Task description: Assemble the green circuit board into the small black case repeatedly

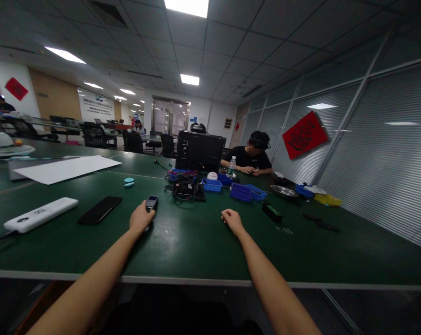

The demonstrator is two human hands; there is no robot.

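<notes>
My left hand rests on the green table, its fingers closed round the near end of a small dark handheld device with a little screen. My right hand lies on the table to the right, fingers curled in a loose fist with nothing seen in it. Both forearms reach in from the near edge.
A black phone and a white power strip lie to the left. Blue bins, tangled cables, a black case, a metal dish and white sheet sit farther back. A person sits across the table.
</notes>
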